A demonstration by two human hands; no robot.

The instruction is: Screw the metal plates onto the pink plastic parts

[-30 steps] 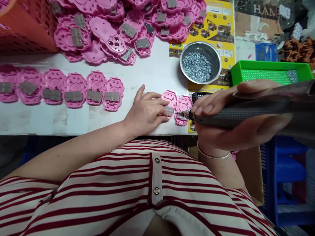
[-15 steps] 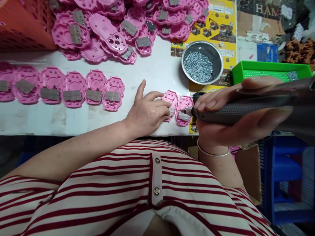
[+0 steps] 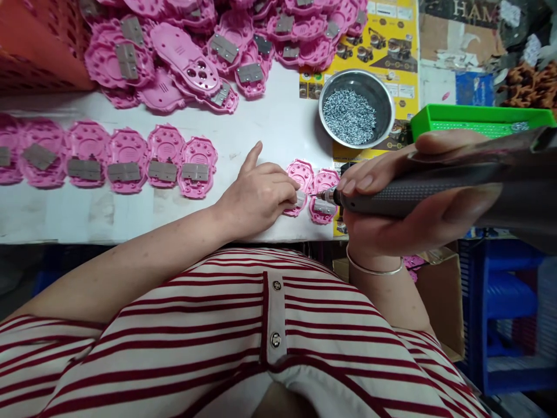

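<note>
My right hand (image 3: 391, 203) is wrapped round a dark grey electric screwdriver (image 3: 391, 194), which points left. Its tip is at the gap between two pink plastic casings, over the left edge of the right casing (image 3: 324, 181). My left hand (image 3: 261, 200) presses its fingertips on the metal plate of the left casing (image 3: 299, 170); its thumb is stretched away from the fingers. Metal plates lie in the lower part of both casings. Just above stands a steel bowl (image 3: 385, 110) with many small screws (image 3: 350, 116).
A row of several pink casings (image 3: 126, 152) lies left of my left hand. Behind it are a heap of pink casings (image 3: 187, 52) and an orange basket (image 3: 39, 46). A green tray (image 3: 478, 116) stands at the right, beyond the screwdriver.
The screwdriver and my right hand have moved slightly left, so the tip is nearer the left casing. My left hand's fingers have shifted slightly.
</note>
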